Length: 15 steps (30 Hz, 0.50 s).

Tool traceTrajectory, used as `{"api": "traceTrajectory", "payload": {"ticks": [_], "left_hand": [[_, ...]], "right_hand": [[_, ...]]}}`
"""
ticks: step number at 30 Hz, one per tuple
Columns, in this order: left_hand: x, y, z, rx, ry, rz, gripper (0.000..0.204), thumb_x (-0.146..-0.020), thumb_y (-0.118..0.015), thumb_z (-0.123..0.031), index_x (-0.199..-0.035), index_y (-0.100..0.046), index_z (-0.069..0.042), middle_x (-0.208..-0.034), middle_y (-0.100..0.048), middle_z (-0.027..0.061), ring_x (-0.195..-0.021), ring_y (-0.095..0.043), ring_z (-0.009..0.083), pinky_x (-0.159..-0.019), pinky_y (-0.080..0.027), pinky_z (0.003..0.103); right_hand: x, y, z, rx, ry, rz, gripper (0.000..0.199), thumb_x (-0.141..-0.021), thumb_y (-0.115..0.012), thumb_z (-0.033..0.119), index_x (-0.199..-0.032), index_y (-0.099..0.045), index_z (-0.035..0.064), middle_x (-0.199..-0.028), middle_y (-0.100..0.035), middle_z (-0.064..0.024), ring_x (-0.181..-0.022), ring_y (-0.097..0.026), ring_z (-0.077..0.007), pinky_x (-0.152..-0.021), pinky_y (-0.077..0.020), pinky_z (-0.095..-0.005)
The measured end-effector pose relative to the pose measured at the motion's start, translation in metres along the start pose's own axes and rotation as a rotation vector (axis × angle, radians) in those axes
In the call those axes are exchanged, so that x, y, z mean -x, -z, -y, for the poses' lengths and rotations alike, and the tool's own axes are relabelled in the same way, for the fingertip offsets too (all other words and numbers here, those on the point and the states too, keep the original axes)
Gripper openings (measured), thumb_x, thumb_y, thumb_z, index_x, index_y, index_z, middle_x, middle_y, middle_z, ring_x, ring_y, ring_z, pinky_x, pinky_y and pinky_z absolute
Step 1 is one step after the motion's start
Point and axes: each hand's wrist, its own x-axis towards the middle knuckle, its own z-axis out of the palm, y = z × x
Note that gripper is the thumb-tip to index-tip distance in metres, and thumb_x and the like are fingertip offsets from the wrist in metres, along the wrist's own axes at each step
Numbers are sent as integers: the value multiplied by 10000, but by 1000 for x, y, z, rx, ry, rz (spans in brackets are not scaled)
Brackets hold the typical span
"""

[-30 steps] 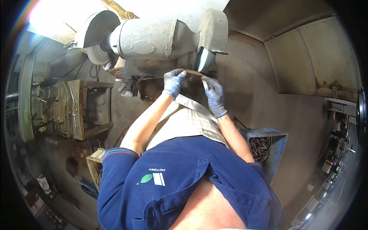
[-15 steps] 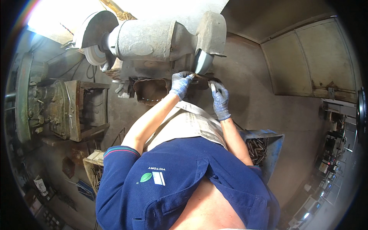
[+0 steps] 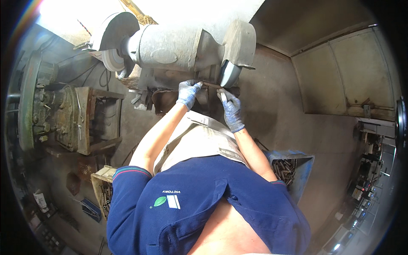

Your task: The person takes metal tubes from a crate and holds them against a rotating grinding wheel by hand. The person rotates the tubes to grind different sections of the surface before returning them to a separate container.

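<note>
Both my hands wear blue-and-white work gloves and grip a thin dark metal rod [image 3: 211,85] stretched between them. One end is pinched by my left hand [image 3: 187,94], fingers closed. My right hand [image 3: 232,111] closes its fingertips around the other end, just below the grinding wheel [image 3: 230,75]. That pale wheel sticks out under the right guard of a grey double-ended grinder [image 3: 170,46]. Whether the rod touches the wheel, I cannot tell.
A second wheel [image 3: 112,60] sits at the grinder's left end. At lower right stands a blue-edged bin [image 3: 304,163] of dark metal pieces; another box [image 3: 97,180] of parts is at lower left. A greenish machine [image 3: 63,112] stands left, a metal cabinet [image 3: 340,72] right.
My hands have shifted left with the rod, away from the right wheel's tip. More of the rod shows between them. The view has moved slightly as well.
</note>
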Motion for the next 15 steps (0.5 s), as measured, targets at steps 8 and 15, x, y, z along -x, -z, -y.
{"api": "traceTrajectory", "payload": {"ticks": [8,15], "left_hand": [[38,18,5,137,-84,175,161,-825,-633,-53,-966,-642,26,-849,-655,48,-729,-578,77,-663,-471,199],[65,18,-29,258,-87,320,173,-842,-599,-32,-990,-610,58,-863,-655,110,-777,-641,157,-724,-533,269]], "right_hand": [[42,4,64,498,448,106,334,-782,-624,42,-1116,-618,40,-1190,-541,-152,-1126,-517,-275,-949,-413,-337],[54,7,95,517,571,151,396,-744,-681,135,-1107,-598,2,-1174,-541,-187,-1138,-507,-308,-957,-400,-357]]}}
